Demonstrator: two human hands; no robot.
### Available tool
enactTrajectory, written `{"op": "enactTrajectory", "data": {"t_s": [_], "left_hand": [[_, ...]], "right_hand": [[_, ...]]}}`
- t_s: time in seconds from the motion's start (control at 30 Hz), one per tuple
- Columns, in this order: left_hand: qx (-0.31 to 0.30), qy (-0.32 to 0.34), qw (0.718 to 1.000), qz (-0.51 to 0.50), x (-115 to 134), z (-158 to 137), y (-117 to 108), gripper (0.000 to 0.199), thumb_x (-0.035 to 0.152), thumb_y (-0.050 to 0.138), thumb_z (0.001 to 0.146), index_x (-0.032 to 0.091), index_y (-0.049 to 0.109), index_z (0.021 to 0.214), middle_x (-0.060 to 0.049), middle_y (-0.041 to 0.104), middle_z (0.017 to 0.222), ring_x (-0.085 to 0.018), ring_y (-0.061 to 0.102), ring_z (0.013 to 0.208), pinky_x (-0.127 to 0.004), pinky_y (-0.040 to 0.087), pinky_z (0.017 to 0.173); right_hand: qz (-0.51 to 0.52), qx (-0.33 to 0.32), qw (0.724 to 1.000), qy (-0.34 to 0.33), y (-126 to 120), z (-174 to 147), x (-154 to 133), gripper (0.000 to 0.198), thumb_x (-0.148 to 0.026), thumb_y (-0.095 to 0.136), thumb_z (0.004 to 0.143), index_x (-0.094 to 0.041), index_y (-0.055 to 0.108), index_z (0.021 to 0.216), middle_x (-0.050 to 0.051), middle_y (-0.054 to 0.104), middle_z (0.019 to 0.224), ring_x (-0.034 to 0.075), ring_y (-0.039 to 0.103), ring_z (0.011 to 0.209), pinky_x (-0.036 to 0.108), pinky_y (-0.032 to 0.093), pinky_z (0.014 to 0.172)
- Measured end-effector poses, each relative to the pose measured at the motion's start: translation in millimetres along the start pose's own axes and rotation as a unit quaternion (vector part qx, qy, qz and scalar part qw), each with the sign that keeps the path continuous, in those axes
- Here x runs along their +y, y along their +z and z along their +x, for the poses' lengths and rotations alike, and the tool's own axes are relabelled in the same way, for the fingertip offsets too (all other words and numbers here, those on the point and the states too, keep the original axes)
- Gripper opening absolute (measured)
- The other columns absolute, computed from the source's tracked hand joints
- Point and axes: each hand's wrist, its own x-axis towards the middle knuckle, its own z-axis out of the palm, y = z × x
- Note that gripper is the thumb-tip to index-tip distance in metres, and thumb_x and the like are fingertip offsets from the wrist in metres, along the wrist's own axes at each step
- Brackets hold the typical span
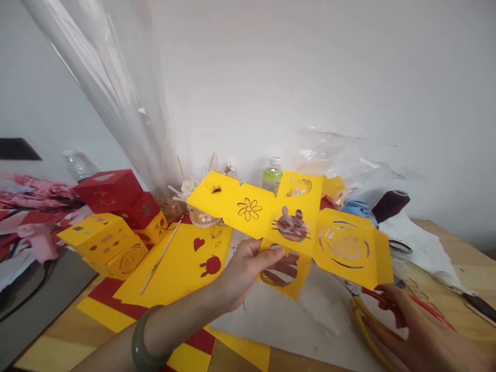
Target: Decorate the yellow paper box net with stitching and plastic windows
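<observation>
My left hand (pixel 248 271) pinches a yellow paper box net (pixel 267 199), unfolded and raised above the table. Its panels have cut-outs: a flower, an animal face with whiskers, and a spiral of curved slits. A green bangle (pixel 146 338) circles the left wrist. At the lower right, my right hand (pixel 411 320) has its fingers curled about pliers (pixel 358 305) with one red and one yellow handle. The handles are spread apart. Those fingers are close to the net's right flap; whether they touch it I cannot tell.
Red boxes (pixel 112 191) and a yellow box (pixel 110 245) stand left. A thin stick (pixel 160 258) lies on yellow sheets (pixel 174 274). Behind are a basket (pixel 203 217), a green bottle (pixel 272 175) and a dark thread spool (pixel 391 204). A black-handled tool (pixel 478 305) is right.
</observation>
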Motion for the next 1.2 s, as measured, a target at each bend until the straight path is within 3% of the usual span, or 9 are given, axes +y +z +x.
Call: {"op": "enactTrajectory", "data": {"t_s": [0.1, 0.3, 0.43, 0.57, 0.63, 0.8, 0.93, 1.07, 1.2], "left_hand": [[0.009, -0.004, 0.999, -0.045, -2.5, -0.1, 0.1, 0.017, 0.03, 0.069, 0.071, 0.016, 0.072, 0.079, -0.005, 0.071, 0.07, -0.016, 0.066, 0.068, -0.025, 0.049, 0.066], [0.042, -0.005, 0.996, -0.081, -5.8, -0.9, 0.5, 0.018, 0.03, 0.072, 0.066, 0.014, 0.071, 0.073, -0.006, 0.071, 0.073, -0.017, 0.065, 0.073, -0.026, 0.047, 0.073], [0.004, -0.03, 0.997, -0.075, -6.2, -1.7, 0.5, 0.026, 0.036, 0.066, 0.072, 0.012, 0.07, 0.079, -0.008, 0.071, 0.073, -0.02, 0.066, 0.073, -0.029, 0.048, 0.07], [-0.047, -0.039, 0.997, -0.045, -8.8, -3.4, 1.2, 0.032, 0.039, 0.053, 0.083, 0.012, 0.066, 0.096, -0.01, 0.07, 0.076, -0.02, 0.066, 0.073, -0.029, 0.048, 0.068], [-0.054, -0.035, 0.998, -0.029, -10.2, -4.7, 2.6, 0.033, 0.038, 0.052, 0.084, 0.014, 0.064, 0.102, -0.01, 0.07, 0.076, -0.02, 0.066, 0.074, -0.028, 0.048, 0.065], [0.037, -0.009, 0.999, 0.011, -10.2, -6.8, 7.6, 0.022, 0.034, 0.064, 0.074, 0.012, 0.067, 0.077, -0.007, 0.066, 0.072, -0.016, 0.06, 0.071, -0.025, 0.048, 0.06], [0.112, 0.025, 0.993, 0.03, -9.3, -5.9, 9.4, 0.018, 0.027, 0.071, 0.064, 0.013, 0.066, 0.075, -0.003, 0.063, 0.071, -0.013, 0.057, 0.065, -0.023, 0.047, 0.053], [0.116, 0.011, 0.993, 0.032, -10.4, -5.0, 8.8, 0.021, 0.028, 0.066, 0.065, 0.012, 0.065, 0.079, -0.007, 0.066, 0.079, -0.016, 0.06, 0.069, -0.024, 0.049, 0.053], [0.107, -0.007, 0.993, 0.046, -9.8, -5.2, 8.0, 0.026, 0.03, 0.063, 0.065, 0.012, 0.065, 0.084, -0.008, 0.067, 0.081, -0.018, 0.061, 0.074, -0.026, 0.049, 0.057]], "right_hand": [[-0.018, -0.041, 0.998, -0.05, 7.3, 1.4, -12.7, 0.033, -0.05, 0.057, 0.07, -0.024, 0.063, 0.09, 0.006, 0.071, 0.081, 0.023, 0.067, 0.062, 0.031, 0.053, 0.046], [0.019, -0.101, 0.986, -0.129, 15.1, 14.6, -8.4, 0.029, -0.044, 0.055, 0.077, -0.026, 0.068, 0.097, 0.007, 0.072, 0.092, 0.026, 0.068, 0.076, 0.037, 0.056, 0.061], [0.224, -0.128, 0.966, -0.007, -6.7, 24.8, -44.9, 0.034, -0.049, 0.056, 0.076, -0.022, 0.071, 0.089, 0.01, 0.073, 0.087, 0.027, 0.068, 0.08, 0.036, 0.057, 0.067], [0.463, -0.145, 0.869, 0.102, -29.7, 35.0, -106.5, 0.041, -0.055, 0.056, 0.073, -0.022, 0.07, 0.094, 0.008, 0.072, 0.096, 0.027, 0.067, 0.088, 0.038, 0.056, 0.075], [0.506, -0.11, 0.846, 0.127, -35.0, 41.1, -128.5, 0.039, -0.053, 0.06, 0.07, -0.023, 0.07, 0.093, 0.007, 0.071, 0.098, 0.028, 0.065, 0.096, 0.039, 0.054, 0.081], [0.489, -0.017, 0.852, 0.186, -39.0, 49.2, -147.8, 0.026, -0.043, 0.065, 0.066, -0.022, 0.071, 0.08, 0.004, 0.073, 0.081, 0.028, 0.065, 0.091, 0.034, 0.055, 0.078], [0.493, 0.015, 0.842, 0.217, -38.6, 45.9, -152.3, 0.024, -0.046, 0.067, 0.063, -0.025, 0.069, 0.074, 0.001, 0.072, 0.077, 0.027, 0.065, 0.086, 0.031, 0.055, 0.077], [0.517, 0.001, 0.824, 0.23, -34.6, 44.1, -149.7, 0.033, -0.045, 0.067, 0.064, -0.023, 0.07, 0.089, 0.002, 0.072, 0.091, 0.026, 0.065, 0.093, 0.032, 0.054, 0.079], [0.513, -0.032, 0.838, 0.181, -32.6, 45.2, -144.0, 0.039, -0.043, 0.067, 0.065, -0.021, 0.07, 0.097, 0.005, 0.072, 0.095, 0.028, 0.064, 0.095, 0.036, 0.054, 0.079]]}}
